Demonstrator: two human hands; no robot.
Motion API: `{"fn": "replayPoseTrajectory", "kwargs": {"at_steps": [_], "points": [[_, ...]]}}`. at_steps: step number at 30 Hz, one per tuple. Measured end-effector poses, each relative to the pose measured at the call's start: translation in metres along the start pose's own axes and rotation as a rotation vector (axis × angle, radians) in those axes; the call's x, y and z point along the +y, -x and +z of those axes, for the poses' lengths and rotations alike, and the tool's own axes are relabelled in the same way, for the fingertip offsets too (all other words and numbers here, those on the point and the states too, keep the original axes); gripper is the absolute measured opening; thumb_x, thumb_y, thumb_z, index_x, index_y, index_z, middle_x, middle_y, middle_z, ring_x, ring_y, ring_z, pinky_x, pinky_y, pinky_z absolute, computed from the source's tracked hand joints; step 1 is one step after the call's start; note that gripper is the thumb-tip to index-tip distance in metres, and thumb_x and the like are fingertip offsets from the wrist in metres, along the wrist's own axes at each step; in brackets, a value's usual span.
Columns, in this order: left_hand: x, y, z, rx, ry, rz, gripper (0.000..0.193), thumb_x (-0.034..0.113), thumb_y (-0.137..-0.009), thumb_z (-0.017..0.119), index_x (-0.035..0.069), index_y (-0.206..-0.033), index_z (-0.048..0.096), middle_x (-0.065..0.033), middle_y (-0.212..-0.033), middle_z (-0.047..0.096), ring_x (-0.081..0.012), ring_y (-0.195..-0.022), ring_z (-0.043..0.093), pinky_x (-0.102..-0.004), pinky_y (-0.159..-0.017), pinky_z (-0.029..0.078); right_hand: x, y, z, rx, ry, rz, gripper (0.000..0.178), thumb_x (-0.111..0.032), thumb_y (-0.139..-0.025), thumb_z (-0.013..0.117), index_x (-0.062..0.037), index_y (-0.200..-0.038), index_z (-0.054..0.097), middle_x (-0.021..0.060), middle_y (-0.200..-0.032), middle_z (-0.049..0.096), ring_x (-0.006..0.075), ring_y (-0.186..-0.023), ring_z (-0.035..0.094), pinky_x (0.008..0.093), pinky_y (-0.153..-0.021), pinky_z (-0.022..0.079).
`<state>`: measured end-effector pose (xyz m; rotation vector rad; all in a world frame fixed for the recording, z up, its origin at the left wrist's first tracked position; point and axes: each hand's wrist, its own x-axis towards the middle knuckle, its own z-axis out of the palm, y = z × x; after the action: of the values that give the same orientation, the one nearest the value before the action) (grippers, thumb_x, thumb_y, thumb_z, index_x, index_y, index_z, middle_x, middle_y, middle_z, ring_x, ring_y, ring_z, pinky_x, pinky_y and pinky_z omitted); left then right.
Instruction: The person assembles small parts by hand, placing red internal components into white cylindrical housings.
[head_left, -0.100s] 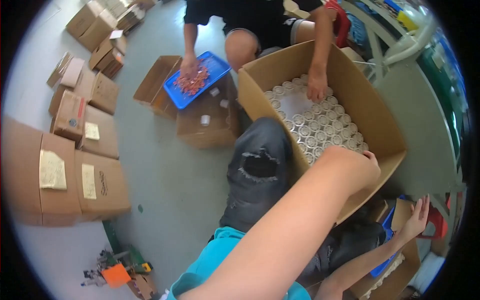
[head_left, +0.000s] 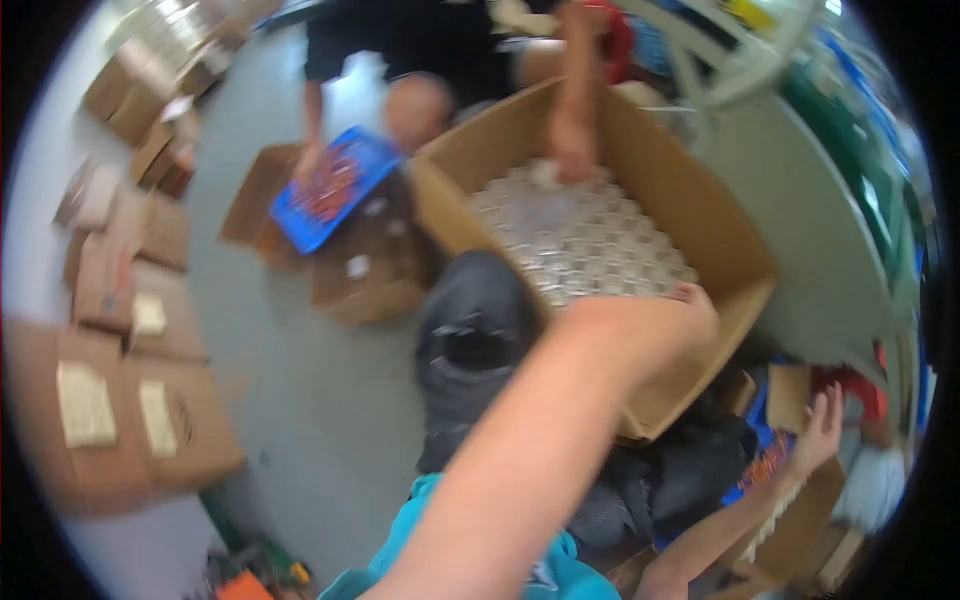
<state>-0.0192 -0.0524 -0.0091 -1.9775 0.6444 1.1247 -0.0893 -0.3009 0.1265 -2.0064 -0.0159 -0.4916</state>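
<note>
My left hand (head_left: 692,312) reaches into the near right part of a large open cardboard box (head_left: 722,225). Its fingers are mostly hidden behind the back of the hand and wrist, close to rows of round whitish pieces (head_left: 610,245) standing packed in the box. Off to the right, my right hand (head_left: 822,428) is open with the fingers stretched upward. It lies beside a brown cardboard flap (head_left: 789,400) and a blue tray (head_left: 755,470) of small reddish pieces. At the box's far side, a co-worker's hand (head_left: 573,155) touches the round pieces.
The co-worker's other hand rests in a second blue tray (head_left: 375,158) of reddish bits, on a cardboard carton (head_left: 370,285). More cartons (head_left: 180,420) line the left wall. A grey-green panel (head_left: 800,240) stands right of the big box. My knee (head_left: 475,310) presses near its left side.
The whole view has shifted and blurred, with the box now further left in it. More of the near blue tray's reddish pieces show beside my right hand. The left hand stays in the box.
</note>
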Motion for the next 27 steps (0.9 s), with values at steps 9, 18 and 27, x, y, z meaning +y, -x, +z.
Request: {"fn": "replayPoseTrajectory", "kwargs": {"at_steps": [9,18,27], "points": [[-0.054,0.072,0.121,1.211,1.704,0.284,0.066,0.022,-0.075,0.075,0.0,-0.126,0.039,-0.0211,-0.101,0.06,-0.0313,-0.093,0.064,-0.041,-0.08,0.052,0.054,0.001,-0.033,0.107,0.278,0.28,0.026,-0.007,-0.086,0.067,0.0029,-0.109,0.069,0.0079,-0.085,0.072,0.0163,-0.077,0.066,0.0299,-0.073,0.053],[-0.053,0.099,0.124,0.96,2.389,0.441,0.064,0.016,-0.086,0.072,-0.006,-0.134,0.036,-0.0111,-0.113,0.056,-0.0168,-0.101,0.056,-0.0298,-0.087,0.046,0.136,-0.009,-0.027,-0.028,0.854,0.28,0.023,-0.011,-0.079,0.06,-0.0078,-0.097,0.075,0.0239,-0.094,0.068,0.0385,-0.089,0.067,0.0453,-0.083,0.053],[-0.056,0.102,0.124,0.971,2.496,0.417,0.044,0.02,-0.082,0.077,-0.003,-0.113,0.057,-0.0073,-0.1,0.064,-0.0135,-0.089,0.06,-0.0298,-0.081,0.047,0.143,-0.016,-0.022,-0.192,1.043,0.489,0.023,-0.01,-0.074,0.067,-0.0095,-0.096,0.074,0.0205,-0.101,0.069,0.038,-0.097,0.066,0.0464,-0.085,0.053]]}}
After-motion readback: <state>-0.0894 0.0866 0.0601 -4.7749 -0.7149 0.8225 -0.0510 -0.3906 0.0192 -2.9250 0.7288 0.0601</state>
